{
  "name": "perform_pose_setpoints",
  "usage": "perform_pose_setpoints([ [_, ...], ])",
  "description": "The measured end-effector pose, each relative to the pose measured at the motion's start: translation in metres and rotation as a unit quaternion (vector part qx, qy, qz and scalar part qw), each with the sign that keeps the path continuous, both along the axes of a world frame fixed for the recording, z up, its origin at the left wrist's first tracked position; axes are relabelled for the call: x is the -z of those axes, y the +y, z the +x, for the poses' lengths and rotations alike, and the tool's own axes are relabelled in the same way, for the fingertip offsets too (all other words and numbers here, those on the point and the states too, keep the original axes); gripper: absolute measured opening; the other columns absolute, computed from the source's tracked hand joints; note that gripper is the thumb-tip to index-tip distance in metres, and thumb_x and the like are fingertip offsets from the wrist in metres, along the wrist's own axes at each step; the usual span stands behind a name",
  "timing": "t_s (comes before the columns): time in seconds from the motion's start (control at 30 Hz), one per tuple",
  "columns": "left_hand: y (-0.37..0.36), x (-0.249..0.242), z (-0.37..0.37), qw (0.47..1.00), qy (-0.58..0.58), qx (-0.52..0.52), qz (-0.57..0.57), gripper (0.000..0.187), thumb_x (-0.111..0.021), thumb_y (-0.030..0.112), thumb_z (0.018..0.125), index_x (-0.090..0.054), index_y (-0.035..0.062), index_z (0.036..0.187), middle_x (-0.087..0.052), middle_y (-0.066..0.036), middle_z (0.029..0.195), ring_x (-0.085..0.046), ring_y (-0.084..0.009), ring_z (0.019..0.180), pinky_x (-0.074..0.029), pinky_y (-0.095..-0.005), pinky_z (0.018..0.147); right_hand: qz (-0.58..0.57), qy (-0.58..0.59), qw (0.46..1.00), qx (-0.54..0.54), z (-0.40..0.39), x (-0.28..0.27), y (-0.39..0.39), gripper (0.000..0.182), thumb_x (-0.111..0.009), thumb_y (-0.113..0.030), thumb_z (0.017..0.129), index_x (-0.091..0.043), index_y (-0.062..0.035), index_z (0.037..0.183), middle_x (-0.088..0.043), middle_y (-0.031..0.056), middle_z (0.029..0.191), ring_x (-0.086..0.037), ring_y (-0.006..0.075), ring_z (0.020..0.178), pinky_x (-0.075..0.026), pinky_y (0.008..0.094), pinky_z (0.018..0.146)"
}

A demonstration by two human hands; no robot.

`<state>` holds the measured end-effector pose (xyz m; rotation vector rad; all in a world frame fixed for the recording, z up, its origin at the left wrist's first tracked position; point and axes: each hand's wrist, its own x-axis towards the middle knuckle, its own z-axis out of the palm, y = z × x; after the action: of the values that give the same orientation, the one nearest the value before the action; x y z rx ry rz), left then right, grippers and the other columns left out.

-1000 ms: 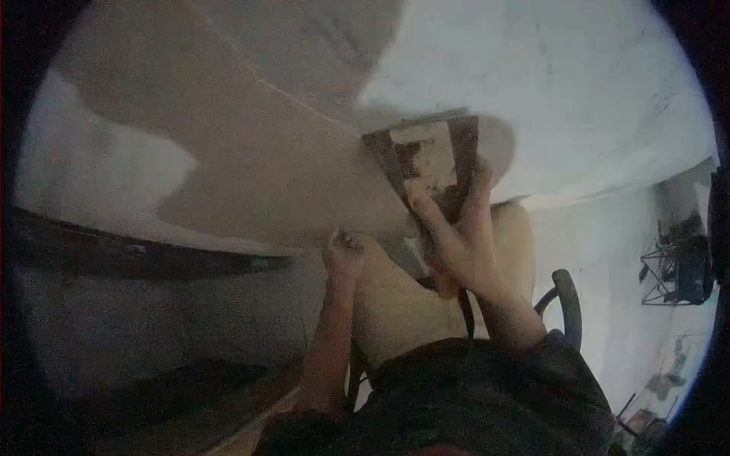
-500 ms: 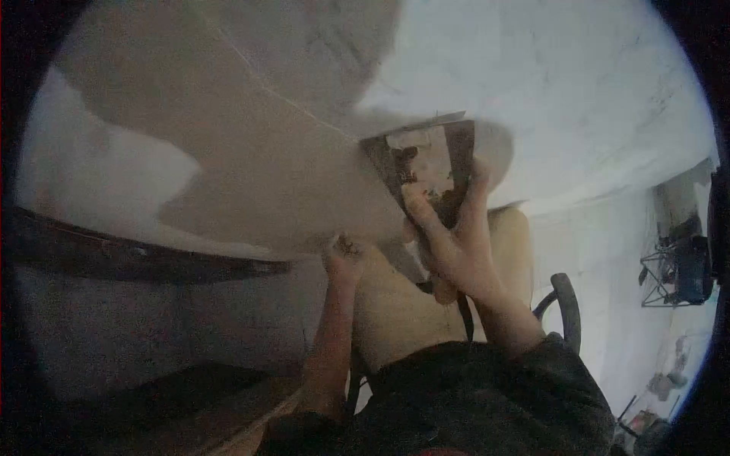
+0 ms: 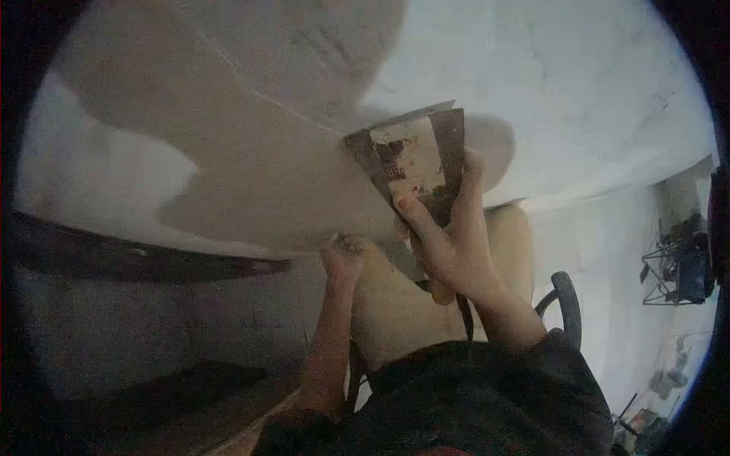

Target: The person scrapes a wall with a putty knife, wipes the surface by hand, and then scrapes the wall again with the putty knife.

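Note:
My right hand (image 3: 460, 254) is wrapped around the handle of a wide putty knife (image 3: 445, 182), its thumb pressed along the lower part of the blade. The dark, trapezoid blade carries a torn, pale label and points up toward a plastered surface (image 3: 251, 152). A thin second edge shows just past the blade's top. My left hand (image 3: 344, 260) is closed beside my knee, near the lower border of the plaster; its knuckles look smeared with grey. What it holds, if anything, is hidden.
Greyish-brown, damp-looking patches meet whiter areas (image 3: 547, 91) on the surface. A dark ledge (image 3: 152, 247) runs along the lower left. My bent leg (image 3: 395, 304) is below the hands. A curved dark chair arm (image 3: 564, 304) stands at right, with dark equipment (image 3: 688, 273) farther off.
The putty knife and my right hand have shifted slightly up and left, and the blade's face is turned a little more to view. My left hand stays nearly in place.

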<state>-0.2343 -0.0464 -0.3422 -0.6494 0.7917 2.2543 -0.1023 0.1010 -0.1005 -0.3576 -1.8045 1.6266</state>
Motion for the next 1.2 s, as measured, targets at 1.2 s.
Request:
perform_pose_setpoints([
  [1.2,-0.004,0.015,0.016,1.000,0.019,-0.001,-0.022,0.013,-0.046,0.018,0.090,-0.050,0.0063,0.085,-0.046,-0.005,0.073,-0.045,-0.0194,0.067,-0.037,-0.0343,0.064,-0.002,-0.013,1.000,-0.002,0.011,0.003,-0.007,0.053,-0.056,-0.005,0.088,-0.020,-0.0014,0.127,-0.042,0.0157,0.112,-0.048,0.0192,0.101,-0.045,0.0330,0.083],
])
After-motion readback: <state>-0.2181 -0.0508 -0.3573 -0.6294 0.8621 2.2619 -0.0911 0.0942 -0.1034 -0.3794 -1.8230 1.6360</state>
